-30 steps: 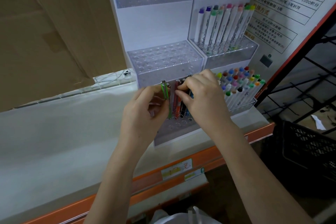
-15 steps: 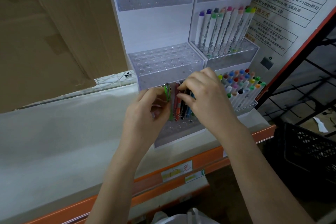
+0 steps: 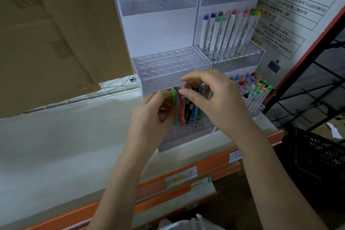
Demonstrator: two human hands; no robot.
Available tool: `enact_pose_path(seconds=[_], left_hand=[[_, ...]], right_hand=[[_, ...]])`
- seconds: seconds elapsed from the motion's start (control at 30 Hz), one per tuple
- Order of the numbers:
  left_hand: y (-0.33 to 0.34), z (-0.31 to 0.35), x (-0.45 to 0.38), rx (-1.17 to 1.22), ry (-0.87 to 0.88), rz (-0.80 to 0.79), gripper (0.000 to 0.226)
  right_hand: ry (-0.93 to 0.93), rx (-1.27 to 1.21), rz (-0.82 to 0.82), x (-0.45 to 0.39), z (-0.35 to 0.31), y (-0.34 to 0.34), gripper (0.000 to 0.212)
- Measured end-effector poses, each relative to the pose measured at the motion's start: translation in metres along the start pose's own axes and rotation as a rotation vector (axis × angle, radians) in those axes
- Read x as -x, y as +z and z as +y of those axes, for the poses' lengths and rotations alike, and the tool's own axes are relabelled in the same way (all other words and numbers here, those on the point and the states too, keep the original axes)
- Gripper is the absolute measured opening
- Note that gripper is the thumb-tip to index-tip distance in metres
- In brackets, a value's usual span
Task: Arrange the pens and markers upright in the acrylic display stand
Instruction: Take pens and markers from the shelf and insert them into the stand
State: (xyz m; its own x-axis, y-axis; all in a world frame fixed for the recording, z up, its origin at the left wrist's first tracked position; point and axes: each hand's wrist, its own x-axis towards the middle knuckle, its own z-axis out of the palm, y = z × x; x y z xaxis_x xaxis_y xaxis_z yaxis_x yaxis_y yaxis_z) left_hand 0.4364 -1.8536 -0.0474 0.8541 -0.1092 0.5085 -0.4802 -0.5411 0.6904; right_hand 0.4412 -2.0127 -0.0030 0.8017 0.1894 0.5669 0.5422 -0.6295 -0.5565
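Clear acrylic forms the tiered display stand [image 3: 168, 65], which sits near the front edge of a pale shelf [image 3: 65, 136] trimmed by an orange beam [image 3: 186, 188]. Its top and middle left tiers show only rows of bare holes, leaving open room above the hands, while the lowest left tier holds a short row of pens [image 3: 188, 108] standing upright, with unfilled holes in front of them toward the stand's front lip. The left hand [image 3: 149, 117] curls its thumb and fingers round a green pen [image 3: 175, 102] at the left end of that row, the pen upright with its tip at the holes. The right hand [image 3: 214, 99] hovers over the row with fingers bent and a narrow gap between thumb and forefinger; whether it actually pinches a pen top cannot be told. The adjoining right stand carries white-barrelled markers [image 3: 229, 31] with coloured caps on its middle tier and more capped markers [image 3: 253, 89] on its lowest tier, close beside the right wrist. Cardboard [image 3: 46, 33] leans behind the shelf to the left, a printed sign [image 3: 298, 5] stands at right, and a black crate [image 3: 317, 155] sits below the shelf's right end.
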Motion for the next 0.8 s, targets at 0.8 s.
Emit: enact_pose_path(seconds=[0.8], left_hand=[[-0.025,-0.049,0.044,-0.439,-0.096,-0.057,0.015]], right_hand=[[0.067,-0.111,0.144,0.001,0.003,0.018,0.011]])
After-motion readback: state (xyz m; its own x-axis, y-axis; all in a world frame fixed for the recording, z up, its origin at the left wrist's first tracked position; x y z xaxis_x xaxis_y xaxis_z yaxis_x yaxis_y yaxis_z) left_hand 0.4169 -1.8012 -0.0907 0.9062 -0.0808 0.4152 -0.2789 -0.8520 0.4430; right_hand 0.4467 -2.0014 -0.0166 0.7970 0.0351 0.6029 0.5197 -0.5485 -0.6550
